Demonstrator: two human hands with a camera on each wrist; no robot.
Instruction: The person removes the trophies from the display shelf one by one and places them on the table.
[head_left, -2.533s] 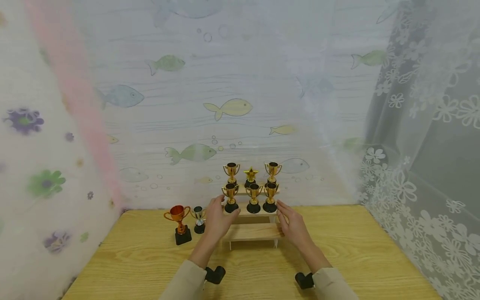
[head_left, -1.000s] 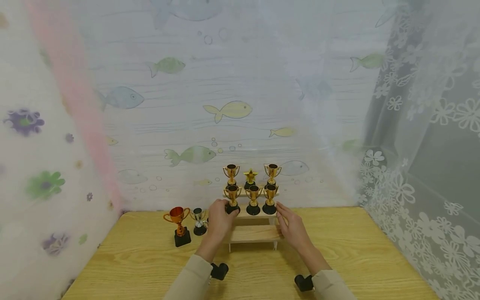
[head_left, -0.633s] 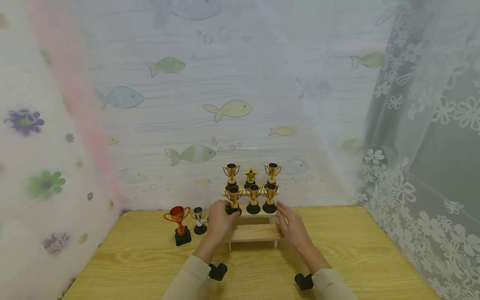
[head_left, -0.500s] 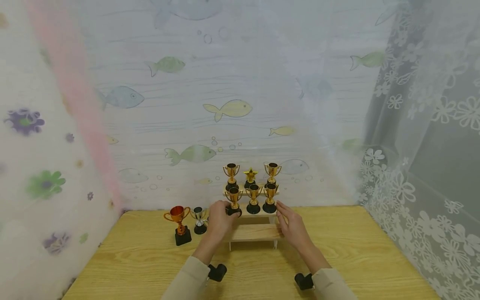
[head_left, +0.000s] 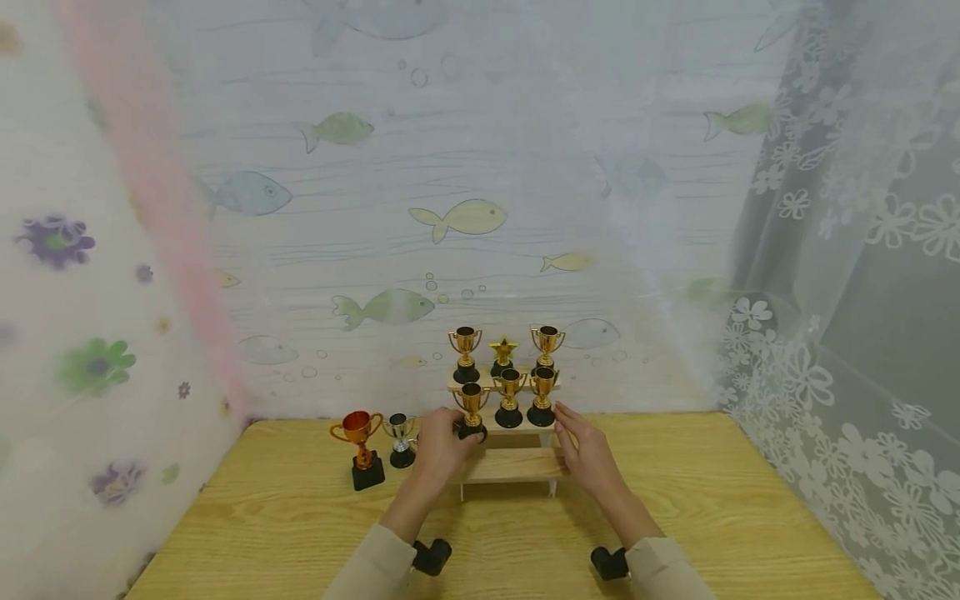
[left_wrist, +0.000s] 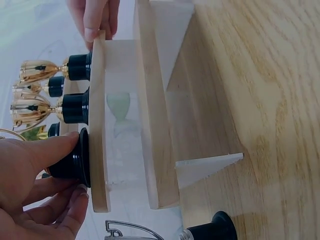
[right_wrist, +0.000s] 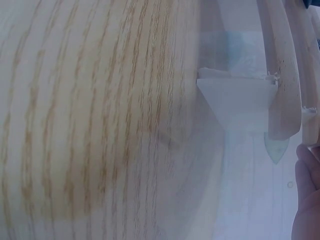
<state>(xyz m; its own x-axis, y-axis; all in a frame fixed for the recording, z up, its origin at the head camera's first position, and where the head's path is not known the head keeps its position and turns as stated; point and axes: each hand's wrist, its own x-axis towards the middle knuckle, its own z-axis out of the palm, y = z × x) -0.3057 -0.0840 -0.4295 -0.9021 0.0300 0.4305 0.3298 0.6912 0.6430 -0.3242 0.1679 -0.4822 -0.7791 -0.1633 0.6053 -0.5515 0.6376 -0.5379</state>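
Note:
In the head view a stepped wooden stand point(head_left: 517, 465) carries small gold trophy cups on black bases. My left hand point(head_left: 438, 446) pinches the black base of the left trophy cup point(head_left: 472, 400) on the middle step. The left wrist view shows thumb and fingers around that black base point(left_wrist: 70, 162), at the step's edge. Beside it stand a middle cup point(head_left: 509, 396) and a right cup point(head_left: 542, 396). My right hand point(head_left: 587, 450) touches the right end of the middle step, its fingers fairly straight; the right wrist view shows only part of this hand point(right_wrist: 307, 192).
Two gold cups point(head_left: 465, 354) and a gold star trophy point(head_left: 503, 354) stand on the top step. Left of the stand are an orange-red cup point(head_left: 361, 442) and a silver cup point(head_left: 401, 437), on the wooden table point(head_left: 675, 500). A fish-patterned curtain point(head_left: 480, 167) hangs behind.
My left hand has taken hold of the left cup's base. That cup has shifted forward and slightly right on its step. My right hand has stayed nearly in place.

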